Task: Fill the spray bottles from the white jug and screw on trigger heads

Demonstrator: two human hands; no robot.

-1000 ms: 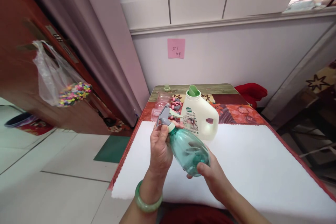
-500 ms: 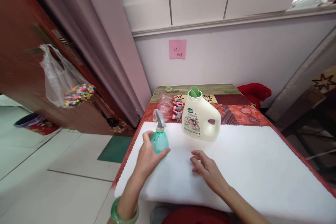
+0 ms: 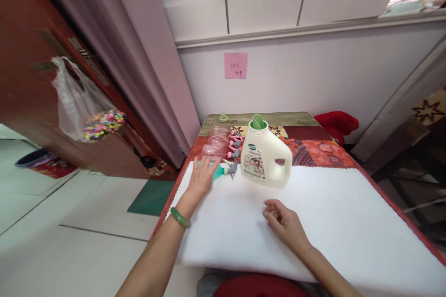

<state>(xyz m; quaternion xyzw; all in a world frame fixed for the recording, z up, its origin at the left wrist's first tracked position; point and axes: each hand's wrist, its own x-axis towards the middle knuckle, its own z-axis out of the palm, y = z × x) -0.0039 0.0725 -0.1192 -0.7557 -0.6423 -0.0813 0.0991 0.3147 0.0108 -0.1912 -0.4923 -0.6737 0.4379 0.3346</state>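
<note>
A teal-green spray bottle [image 3: 218, 172] lies on its side at the left of the white cloth, its grey trigger head [image 3: 231, 170] facing right. My left hand [image 3: 201, 177] is over its body with the fingers wrapped across it, hiding part of the bottle. Just behind lie several pink spray bottles [image 3: 216, 141] in a row, their heads also to the right. My right hand [image 3: 282, 220] rests above the cloth with loosely curled fingers, apart and holding nothing. Beyond it stands a cream detergent jug [image 3: 266, 160] with a green spout.
The white cloth [image 3: 334, 222] covers the near part of the table, over a red patterned cover [image 3: 324, 152]. A small green cap [image 3: 223, 116] sits at the far left corner. On the left, a plastic bag of colourful pieces [image 3: 104, 125] hangs from the door.
The green spray bottle went from upright to lying on its side, farther back beside the pink ones, with my left hand on it. My right hand shifted slightly right and its fingers curled more.
</note>
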